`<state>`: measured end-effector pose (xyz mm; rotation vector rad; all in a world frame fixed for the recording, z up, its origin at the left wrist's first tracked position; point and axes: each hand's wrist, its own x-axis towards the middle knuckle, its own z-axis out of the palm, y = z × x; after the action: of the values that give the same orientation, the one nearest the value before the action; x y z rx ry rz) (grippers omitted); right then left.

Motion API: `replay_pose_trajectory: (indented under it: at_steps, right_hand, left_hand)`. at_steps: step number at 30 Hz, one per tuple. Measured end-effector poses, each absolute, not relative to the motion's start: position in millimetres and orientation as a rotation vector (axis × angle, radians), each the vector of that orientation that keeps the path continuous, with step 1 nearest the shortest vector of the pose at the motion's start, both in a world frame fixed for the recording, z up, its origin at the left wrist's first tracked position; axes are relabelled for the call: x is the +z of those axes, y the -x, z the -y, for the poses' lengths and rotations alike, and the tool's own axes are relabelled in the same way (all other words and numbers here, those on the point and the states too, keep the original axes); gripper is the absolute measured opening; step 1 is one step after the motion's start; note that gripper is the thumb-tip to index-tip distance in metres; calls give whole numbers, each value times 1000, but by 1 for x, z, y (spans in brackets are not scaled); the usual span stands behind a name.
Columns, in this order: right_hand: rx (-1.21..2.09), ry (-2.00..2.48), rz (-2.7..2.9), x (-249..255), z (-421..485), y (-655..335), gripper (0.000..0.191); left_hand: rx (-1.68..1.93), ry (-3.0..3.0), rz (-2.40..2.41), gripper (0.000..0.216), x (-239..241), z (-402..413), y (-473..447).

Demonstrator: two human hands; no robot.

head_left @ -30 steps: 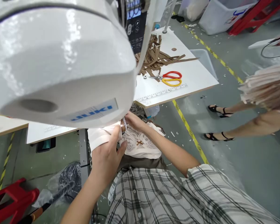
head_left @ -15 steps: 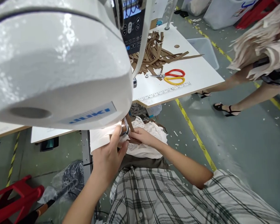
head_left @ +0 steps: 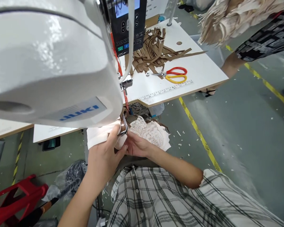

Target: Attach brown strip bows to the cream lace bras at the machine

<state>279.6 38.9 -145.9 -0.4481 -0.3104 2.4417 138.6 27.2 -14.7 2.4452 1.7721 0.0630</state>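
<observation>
A large white sewing machine head (head_left: 49,60) fills the upper left and hides its needle area. Just below its front, my left hand (head_left: 106,154) presses cream fabric (head_left: 97,138) against the machine bed, fingers curled on the cloth by a metal guide (head_left: 123,126). My right hand (head_left: 137,145) is closed on the same garment from the right, beside its white lace part (head_left: 151,132) that hangs over my lap. A brown strap (head_left: 123,112) runs down toward the guide.
On the white table (head_left: 203,75) lie a heap of brown strips (head_left: 153,52) and red-and-yellow scissors (head_left: 172,75). The machine's control panel (head_left: 127,25) faces me. Another person (head_left: 251,31) carrying a fabric bundle stands at the right. A red stool (head_left: 14,198) sits lower left.
My right hand slid down and toward me along the lace garment. My view shifted left. The other person walked closer to the table's right end.
</observation>
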Motion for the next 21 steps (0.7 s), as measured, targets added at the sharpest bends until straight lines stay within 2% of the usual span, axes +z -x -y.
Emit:
replay_pose_trajectory:
  at_steps: [4, 9, 16, 18, 21]
  right_hand:
    - [2444, 439, 355, -125, -26, -280, 66]
    - [2159, 741, 809, -103, -18, -277, 42]
    - [2120, 507, 1602, -109, -5, -286, 24]
    - [2040, 663, 1664, -111, -17, -303, 21]
    - [1787, 1019, 1418, -108, -51, -331, 30]
  left_hand:
    - [-134, -2377, -1718, 83, 5, -32, -139]
    - [-177, -2406, -1712, 87, 13, -36, -141]
    - [-172, -2455, -1734, 82, 7, -34, -140]
    - [-166, -2438, -1739, 83, 4, -32, -140]
    - [-132, -2402, -1765, 82, -5, -29, -141]
